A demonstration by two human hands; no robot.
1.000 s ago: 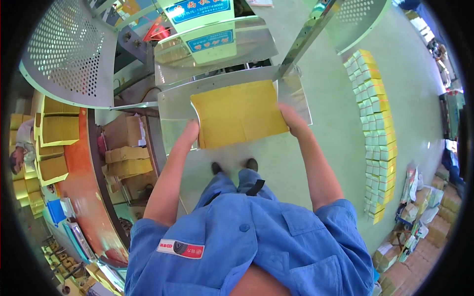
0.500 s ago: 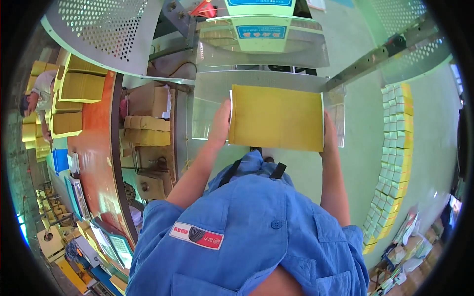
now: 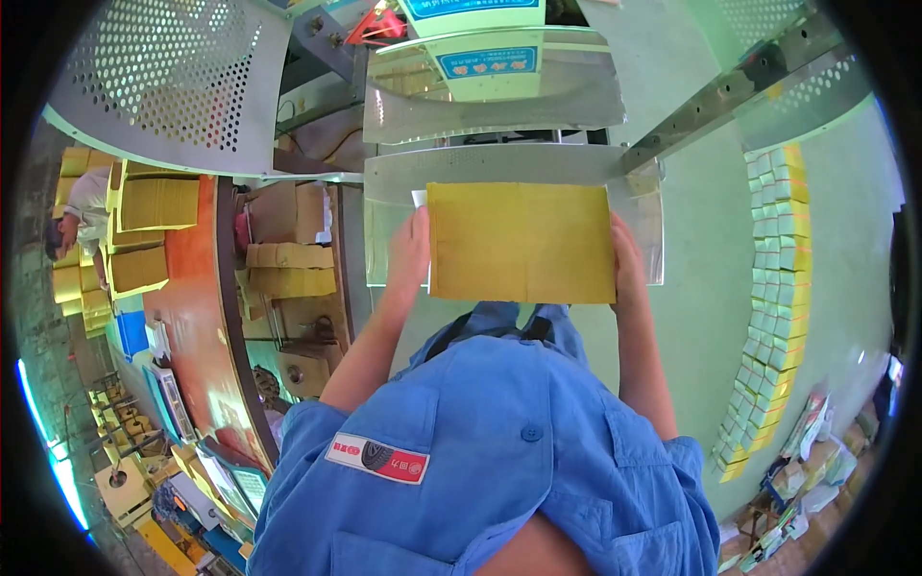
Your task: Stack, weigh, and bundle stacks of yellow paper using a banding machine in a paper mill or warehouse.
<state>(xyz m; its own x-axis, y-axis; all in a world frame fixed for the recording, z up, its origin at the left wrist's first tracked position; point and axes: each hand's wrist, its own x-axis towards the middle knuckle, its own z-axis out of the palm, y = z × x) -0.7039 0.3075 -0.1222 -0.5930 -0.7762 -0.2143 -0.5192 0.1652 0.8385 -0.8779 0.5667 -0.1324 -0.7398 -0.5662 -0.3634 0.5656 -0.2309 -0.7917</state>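
Between my hands is a rectangular stack of yellow-brown paper, held level over the front of a grey metal tray on a machine. My left hand is closed against the stack's left edge, where a strip of white shows. Along the right edge, my right hand grips with its fingers bent round the side. The stack hides its own underside and some of the fingertips, so its thickness cannot be made out.
A clear curved cover rises behind the tray. Perforated metal panels flank the machine, with a metal bar at right. Left stands a red-topped table with yellow stacks; another person is beyond it. White-and-yellow bundles line the floor at right.
The stack and both hands have shifted slightly left and a little nearer to me in the picture. The view has moved too. Both hands keep their hold.
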